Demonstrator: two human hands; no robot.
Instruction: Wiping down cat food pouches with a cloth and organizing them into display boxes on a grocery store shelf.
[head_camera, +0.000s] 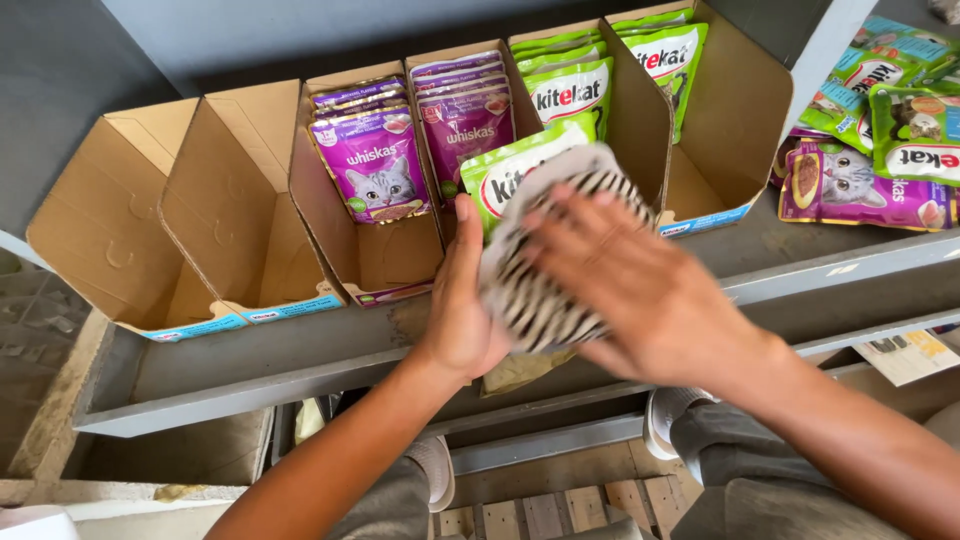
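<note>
Down on the grey shelf (300, 360), seen from the head camera, both hands work a striped cloth (535, 290) over a green pouch (510, 170) that leans at the near end of a cardboard tray (640, 120). The left hand (462, 300) presses flat against the cloth's left edge, fingers together and pointing far. The right hand (640, 290) lies on top of the cloth with fingers spread, blurred. To the left stand purple pouches (375, 165) in their trays, then two open cardboard trays (180, 220). Loose pouches (880, 130) lie far right.
</note>
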